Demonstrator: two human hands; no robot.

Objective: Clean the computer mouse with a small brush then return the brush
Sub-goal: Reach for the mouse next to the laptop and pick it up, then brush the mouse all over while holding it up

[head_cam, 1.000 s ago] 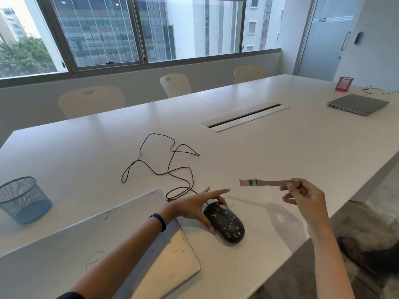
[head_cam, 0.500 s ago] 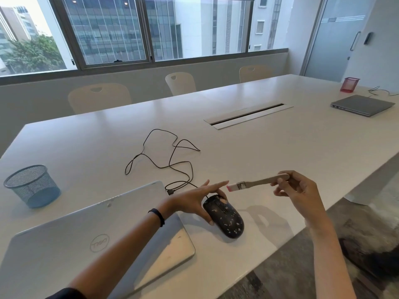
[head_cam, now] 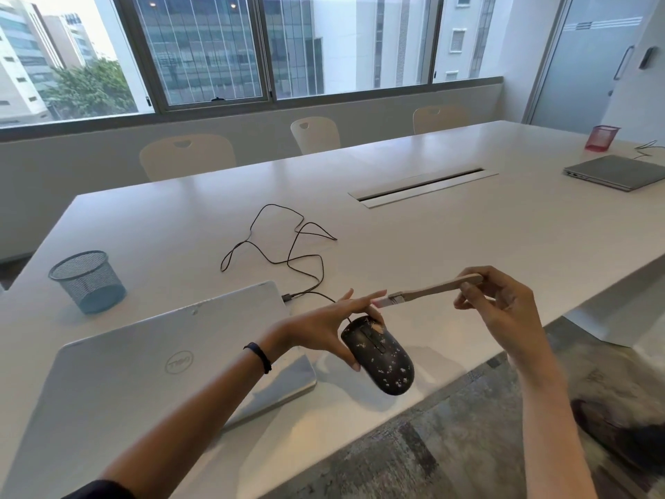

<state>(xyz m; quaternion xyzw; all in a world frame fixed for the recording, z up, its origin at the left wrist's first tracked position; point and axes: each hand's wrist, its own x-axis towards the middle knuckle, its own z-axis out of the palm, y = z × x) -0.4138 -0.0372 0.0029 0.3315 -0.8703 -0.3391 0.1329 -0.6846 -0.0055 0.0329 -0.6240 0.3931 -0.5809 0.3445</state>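
Observation:
A black computer mouse speckled with white bits lies near the front edge of the white table. My left hand grips its front end, thumb on the near side, fingers on the far side, index finger stretched out. My right hand pinches the wooden handle of a small brush. The brush points left, and its pinkish bristle tip hovers just above the mouse's front, beside my left index fingertip. The mouse cable loops away across the table.
A shut white laptop lies left of the mouse, under my left forearm. A blue mesh cup stands at far left. A grey laptop and a red mesh cup sit at far right. The table's edge runs just below the mouse.
My right hand has carried the brush left and slightly down, from clear of the mouse to just above its front. My left hand has stayed on the mouse.

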